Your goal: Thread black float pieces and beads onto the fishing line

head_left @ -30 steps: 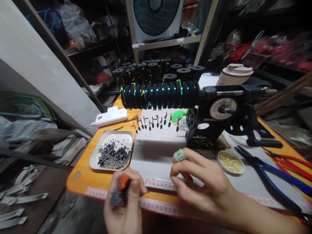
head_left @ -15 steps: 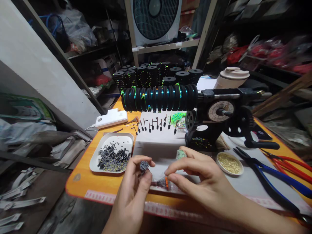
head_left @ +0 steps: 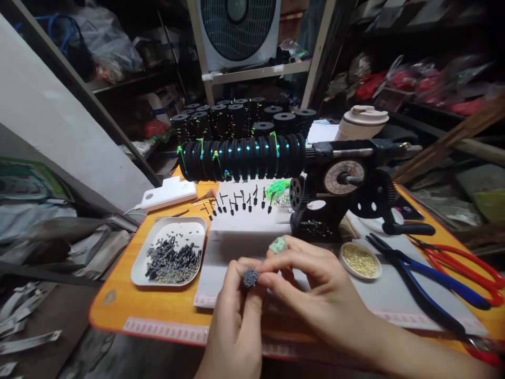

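My left hand point(head_left: 240, 321) is closed round a tight round bundle of small dark-grey pieces point(head_left: 251, 277), its end facing up between thumb and fingers. My right hand point(head_left: 315, 284) meets it from the right, thumb and a fingertip pinched together at the bundle's edge; whatever lies between them is too small to make out. A pale green lump or wrapping point(head_left: 278, 245) sits at another fingertip of the right hand; I cannot tell if it is worn or held. Left of the hands, a white tray point(head_left: 136, 268) holds loose dark pieces.
Above the hands stands a black winding machine point(head_left: 345, 179) with a ribbed roller point(head_left: 240, 158). A dish of gold bits point(head_left: 360, 260), blue-handled pliers point(head_left: 418, 284) and a red-handled tool point(head_left: 465, 263) lie right. Black spools point(head_left: 236, 116), a power bank point(head_left: 169, 192) and a cup point(head_left: 363, 123) stand behind.
My right hand has come left, so its pinched fingertips now meet the grey bundle in my left hand. An orange-banded dark item below the hands no longer shows. The view has shifted slightly.
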Action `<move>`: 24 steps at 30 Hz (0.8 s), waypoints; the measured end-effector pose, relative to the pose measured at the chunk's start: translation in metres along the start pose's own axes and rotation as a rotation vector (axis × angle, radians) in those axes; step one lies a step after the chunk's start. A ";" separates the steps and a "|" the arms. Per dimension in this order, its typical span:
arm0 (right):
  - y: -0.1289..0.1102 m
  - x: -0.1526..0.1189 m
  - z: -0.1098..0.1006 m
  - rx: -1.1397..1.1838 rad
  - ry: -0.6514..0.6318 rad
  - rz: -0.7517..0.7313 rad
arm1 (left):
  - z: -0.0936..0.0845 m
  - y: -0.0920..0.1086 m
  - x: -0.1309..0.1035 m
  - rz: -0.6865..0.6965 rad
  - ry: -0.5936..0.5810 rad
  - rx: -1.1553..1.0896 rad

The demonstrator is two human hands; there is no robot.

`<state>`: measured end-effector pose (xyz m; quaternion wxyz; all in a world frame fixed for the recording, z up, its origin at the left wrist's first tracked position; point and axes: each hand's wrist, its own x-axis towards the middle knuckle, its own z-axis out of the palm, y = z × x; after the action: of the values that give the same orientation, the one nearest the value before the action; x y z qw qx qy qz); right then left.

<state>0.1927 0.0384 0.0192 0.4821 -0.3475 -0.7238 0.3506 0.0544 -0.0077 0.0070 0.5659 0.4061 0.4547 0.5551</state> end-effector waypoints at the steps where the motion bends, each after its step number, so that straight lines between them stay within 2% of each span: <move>1: -0.001 -0.001 0.000 -0.019 -0.006 -0.015 | 0.000 0.000 -0.001 -0.003 -0.001 -0.005; 6: -0.001 0.000 0.000 -0.036 -0.033 -0.049 | -0.002 -0.007 -0.003 -0.060 0.022 -0.107; 11: 0.002 0.001 -0.004 -0.052 -0.035 -0.113 | -0.012 -0.014 -0.006 0.077 0.124 -0.113; 17: 0.000 0.000 -0.005 -0.084 -0.110 -0.133 | -0.023 -0.013 -0.009 0.178 0.109 -0.081; 24: -0.005 0.001 -0.005 -0.089 -0.131 -0.172 | -0.024 -0.016 -0.011 0.165 0.077 -0.072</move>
<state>0.1961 0.0378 0.0250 0.4463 -0.2816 -0.7956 0.2975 0.0357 -0.0202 -0.0138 0.5146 0.3999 0.4207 0.6311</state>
